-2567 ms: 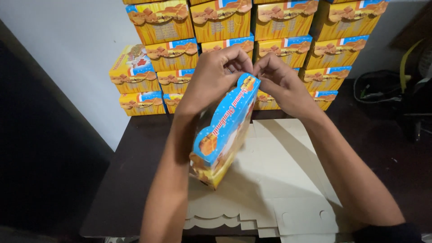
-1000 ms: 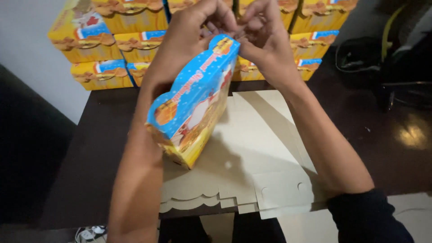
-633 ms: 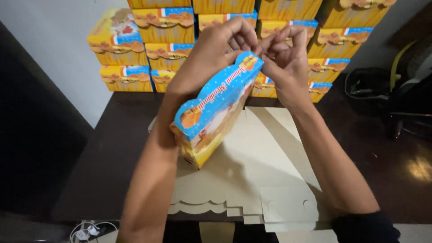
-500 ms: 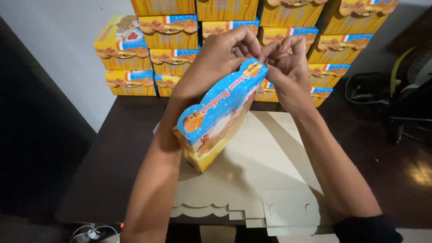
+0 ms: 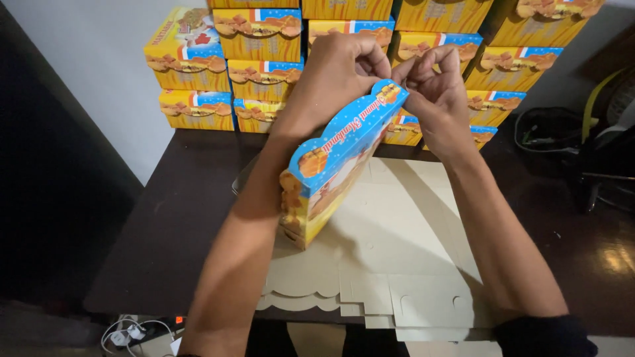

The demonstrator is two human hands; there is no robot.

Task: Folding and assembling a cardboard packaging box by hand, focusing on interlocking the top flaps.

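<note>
I hold a blue and yellow cardboard box (image 5: 334,162) tilted in the air above the dark table (image 5: 178,225). My left hand (image 5: 337,73) grips its far top edge from the left. My right hand (image 5: 433,89) pinches the same far end from the right, fingers curled on the flap. The near end of the box points down toward a stack of flat, unfolded beige box blanks (image 5: 390,264) lying under my arms.
Folded yellow boxes (image 5: 258,49) are stacked in rows against the white wall at the table's far edge. Cables and a black chair (image 5: 595,145) are on the right. A power strip with wires (image 5: 129,334) lies on the floor at the lower left.
Both hands stay on the far end of the box throughout. The box has shifted slightly and my view has moved; the fingers keep working on the flap.
</note>
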